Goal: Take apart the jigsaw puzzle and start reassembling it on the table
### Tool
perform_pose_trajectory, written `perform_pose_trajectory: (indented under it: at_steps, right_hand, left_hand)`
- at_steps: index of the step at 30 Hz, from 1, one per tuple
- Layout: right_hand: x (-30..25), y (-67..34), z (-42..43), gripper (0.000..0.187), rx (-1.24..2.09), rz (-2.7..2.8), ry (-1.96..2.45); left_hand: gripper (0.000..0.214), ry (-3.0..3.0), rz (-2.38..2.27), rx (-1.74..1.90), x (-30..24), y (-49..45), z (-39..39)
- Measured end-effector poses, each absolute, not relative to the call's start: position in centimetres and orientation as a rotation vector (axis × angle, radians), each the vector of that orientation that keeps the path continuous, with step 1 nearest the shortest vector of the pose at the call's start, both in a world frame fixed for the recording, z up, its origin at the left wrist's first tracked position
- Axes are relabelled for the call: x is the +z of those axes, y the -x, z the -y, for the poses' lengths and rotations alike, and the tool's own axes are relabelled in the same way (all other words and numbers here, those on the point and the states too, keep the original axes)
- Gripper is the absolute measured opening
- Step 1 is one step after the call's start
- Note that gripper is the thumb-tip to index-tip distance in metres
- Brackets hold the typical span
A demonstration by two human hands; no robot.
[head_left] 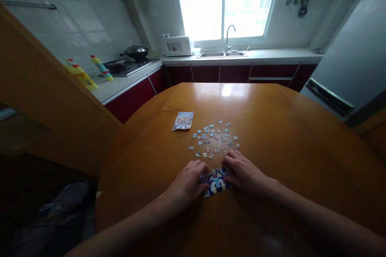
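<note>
A partly joined jigsaw puzzle (216,185) with a blue cartoon face lies on the wooden table (144,168) close to me. My left hand (189,181) grips its left edge between thumb and curled fingers. On the opposite side, my right hand (243,172) has its thumb and bent fingers on the puzzle's right edge. Just beyond my hands, several loose jigsaw pieces (212,135) are scattered, mostly light blue. Farther left rests a printed picture sheet or packet (183,121). My fingers cover both side edges of the joined part.
Across the room, a counter holds a sink (221,54) with a tap and a white microwave (177,45). A pan (136,52) stands on the stove at left, near yellow bottles (83,77). A fridge (356,44) is at right.
</note>
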State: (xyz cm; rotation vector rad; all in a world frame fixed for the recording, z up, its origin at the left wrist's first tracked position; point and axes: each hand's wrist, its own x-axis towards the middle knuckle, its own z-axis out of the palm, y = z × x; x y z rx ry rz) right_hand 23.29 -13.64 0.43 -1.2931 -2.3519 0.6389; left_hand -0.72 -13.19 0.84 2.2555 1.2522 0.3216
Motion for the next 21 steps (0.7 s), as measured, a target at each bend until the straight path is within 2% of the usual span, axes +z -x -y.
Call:
perform_pose_trajectory:
  at_steps: [3,7,14,21]
  right_hand:
    - [-0.3,-23.5,13.9,0.015,0.757,2.235,1.324]
    - [-1.1,-24.2,14.8,0.016,0.89,2.089,1.338]
    - [-1.0,-25.6,15.6,0.017,0.826,2.057,1.333]
    - [-0.3,-25.9,15.7,0.014,0.945,2.03,1.412]
  left_hand:
    - [0.015,-2.138,-1.184,0.347,0.7,0.2,12.6]
    - [0.021,-2.172,-1.035,0.405,0.8,-0.7,11.9]
    - [0.013,-2.06,-1.082,0.4,1.1,-0.7,11.0]
    - [0.01,-2.02,-1.099,0.319,1.0,0.9,10.8]
